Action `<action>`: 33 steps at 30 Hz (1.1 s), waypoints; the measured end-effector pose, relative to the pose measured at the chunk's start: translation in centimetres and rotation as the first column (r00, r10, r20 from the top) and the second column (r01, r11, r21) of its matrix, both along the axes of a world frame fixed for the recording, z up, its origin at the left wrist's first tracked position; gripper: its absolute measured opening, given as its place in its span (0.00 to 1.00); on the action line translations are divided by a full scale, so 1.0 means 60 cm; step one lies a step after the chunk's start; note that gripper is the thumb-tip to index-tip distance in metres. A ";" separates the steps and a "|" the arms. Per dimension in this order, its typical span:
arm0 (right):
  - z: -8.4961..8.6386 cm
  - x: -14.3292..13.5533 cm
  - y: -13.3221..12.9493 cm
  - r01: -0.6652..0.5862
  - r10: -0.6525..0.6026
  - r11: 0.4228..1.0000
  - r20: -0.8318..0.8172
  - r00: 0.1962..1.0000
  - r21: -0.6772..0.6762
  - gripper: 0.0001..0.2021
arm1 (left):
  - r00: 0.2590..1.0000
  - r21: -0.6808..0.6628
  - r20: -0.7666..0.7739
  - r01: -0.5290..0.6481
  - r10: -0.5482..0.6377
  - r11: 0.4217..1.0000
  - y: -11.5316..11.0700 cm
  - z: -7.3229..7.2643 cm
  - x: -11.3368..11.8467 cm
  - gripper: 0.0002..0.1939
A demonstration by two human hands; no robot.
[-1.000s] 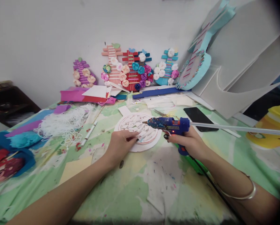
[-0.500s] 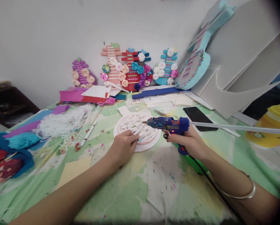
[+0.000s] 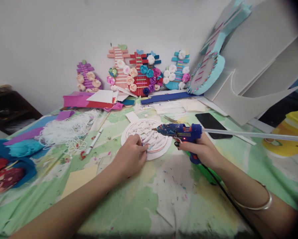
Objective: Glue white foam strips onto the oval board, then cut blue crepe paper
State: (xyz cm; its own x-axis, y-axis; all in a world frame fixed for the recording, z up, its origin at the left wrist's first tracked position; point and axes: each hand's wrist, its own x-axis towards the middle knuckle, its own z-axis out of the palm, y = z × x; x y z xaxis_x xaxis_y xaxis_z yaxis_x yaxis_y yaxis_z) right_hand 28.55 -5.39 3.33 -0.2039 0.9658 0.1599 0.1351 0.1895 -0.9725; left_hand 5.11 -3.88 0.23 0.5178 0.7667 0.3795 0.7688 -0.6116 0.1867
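Observation:
A white round piece (image 3: 161, 154) lies on the table, its middle covered with rolled white strips (image 3: 150, 132). My left hand (image 3: 134, 154) rests on its lower left part, fingers bent and pressed together at the strips; what they pinch, if anything, is hidden. In my right hand (image 3: 201, 147) is a blue glue gun (image 3: 181, 131), held level with its nozzle pointing left above the strips. A long clear glue stick (image 3: 238, 133) sticks out of its back, and a small red light shows on it.
Behind the round piece are scissors (image 3: 175, 120) and a black phone (image 3: 212, 125). White yarn (image 3: 69, 129) and a marker (image 3: 94, 142) lie left. Decorated guitar shapes (image 3: 140, 74) lean on the wall; a yellow container (image 3: 288, 134) stands right. A black cord (image 3: 222, 186) runs toward me.
The fingers of my left hand have bent more and shifted slightly at the edge of the strips. My right hand and the glue gun have hardly moved.

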 end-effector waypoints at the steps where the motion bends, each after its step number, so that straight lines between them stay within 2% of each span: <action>1: 0.000 0.000 0.000 0.001 -0.001 1.000 -0.009 1.000 0.005 0.10 | 1.000 -0.016 -0.018 -0.012 0.012 1.000 0.000 0.002 -0.001 0.12; 7: 0.001 0.001 0.000 0.016 -0.016 1.000 0.016 1.000 0.006 0.10 | 1.000 -0.057 0.008 -0.022 0.022 0.998 0.003 0.004 -0.005 0.13; 12: 0.004 0.002 0.001 0.018 -0.018 0.999 0.007 1.000 0.035 0.09 | 0.980 -0.023 0.192 0.048 -0.043 0.999 0.010 0.001 -0.016 0.12; 15: 0.005 0.002 0.001 0.011 -0.011 0.999 -0.009 1.000 0.037 0.08 | 0.963 0.012 0.265 0.046 -0.048 0.999 0.014 0.000 -0.025 0.11; 22: 0.001 0.005 0.000 0.036 -0.036 0.999 0.010 0.999 -0.007 0.10 | 0.990 0.064 0.077 0.113 -0.118 0.992 0.018 -0.003 -0.029 0.11; 28: 0.003 0.002 -0.001 0.028 -0.028 0.999 -0.003 1.000 0.041 0.08 | 0.992 0.066 -0.038 0.125 -0.123 0.990 0.015 0.008 -0.022 0.12; 31: 0.004 0.000 0.001 0.017 -0.016 0.998 -0.016 1.000 0.058 0.08 | 0.990 0.082 -0.025 0.138 -0.137 0.987 0.017 0.007 -0.023 0.11; 33: 0.004 0.000 0.002 0.012 -0.011 0.998 -0.020 1.000 0.065 0.09 | 0.985 0.113 0.040 0.161 -0.167 0.980 0.019 0.006 -0.026 0.10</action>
